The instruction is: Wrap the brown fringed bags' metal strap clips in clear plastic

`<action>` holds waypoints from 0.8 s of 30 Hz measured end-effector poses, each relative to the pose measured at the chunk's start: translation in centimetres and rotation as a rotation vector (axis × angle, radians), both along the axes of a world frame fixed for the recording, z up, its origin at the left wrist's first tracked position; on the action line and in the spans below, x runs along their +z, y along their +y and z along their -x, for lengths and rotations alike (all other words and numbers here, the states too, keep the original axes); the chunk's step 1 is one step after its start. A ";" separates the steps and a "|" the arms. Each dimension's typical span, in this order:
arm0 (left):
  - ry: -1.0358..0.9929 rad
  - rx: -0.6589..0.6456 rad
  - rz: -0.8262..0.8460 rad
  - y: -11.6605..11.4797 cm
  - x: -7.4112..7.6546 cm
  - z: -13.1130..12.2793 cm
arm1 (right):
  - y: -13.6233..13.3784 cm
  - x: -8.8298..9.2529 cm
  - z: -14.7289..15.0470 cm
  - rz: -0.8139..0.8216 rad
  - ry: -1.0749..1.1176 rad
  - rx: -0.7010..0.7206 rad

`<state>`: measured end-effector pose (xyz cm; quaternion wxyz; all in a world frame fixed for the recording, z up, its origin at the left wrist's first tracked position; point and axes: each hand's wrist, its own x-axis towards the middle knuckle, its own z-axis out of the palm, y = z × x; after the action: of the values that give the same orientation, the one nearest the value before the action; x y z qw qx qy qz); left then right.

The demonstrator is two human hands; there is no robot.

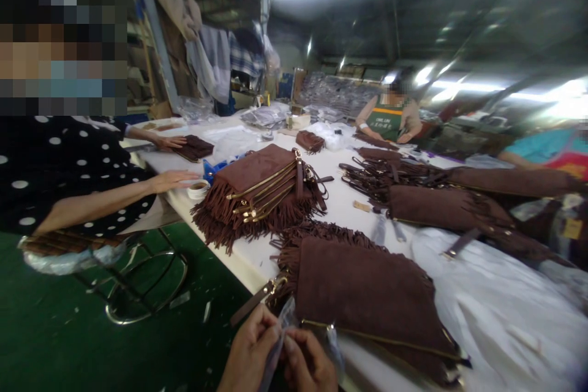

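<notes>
At the table's near edge, my left hand [252, 346] and my right hand [310, 358] are side by side, fingertips almost touching. Both pinch a strip of thin clear plastic wrap [288, 313]. Just beyond them lies a dark brown fringed suede bag [362, 288] with a gold zipper along its near side. Another brown bag shows partly beneath it. A brown wrist strap [250, 304] with a metal clasp hangs over the table edge, left of the bag and close to my left hand.
A pile of fringed bags [260, 174] stands farther up the table, with more bags [450, 208] at right. White sheeting [500, 300] covers the near right. A polka-dot-shirted person [73, 177] sits left by a small white tub [198, 190]; an aproned person [389, 116] works across.
</notes>
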<state>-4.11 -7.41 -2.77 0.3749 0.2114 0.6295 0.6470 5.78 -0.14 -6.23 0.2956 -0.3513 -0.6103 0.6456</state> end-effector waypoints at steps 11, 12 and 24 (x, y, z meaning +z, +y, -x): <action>0.072 -0.118 0.054 -0.8 0.9 0.8 | 0.6 -0.2 0.9 0.360 0.061 0.120; 0.101 -0.129 0.064 -0.9 1.2 0.8 | 0.8 0.0 0.8 0.361 0.051 0.129; 0.543 0.079 0.192 -1.6 0.8 -1.0 | 0.3 2.3 1.7 0.168 -0.108 -0.011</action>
<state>-3.06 -9.03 -1.96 0.1854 0.3156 0.7729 0.5183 4.11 0.14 -3.93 0.2350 -0.4124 -0.5671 0.6731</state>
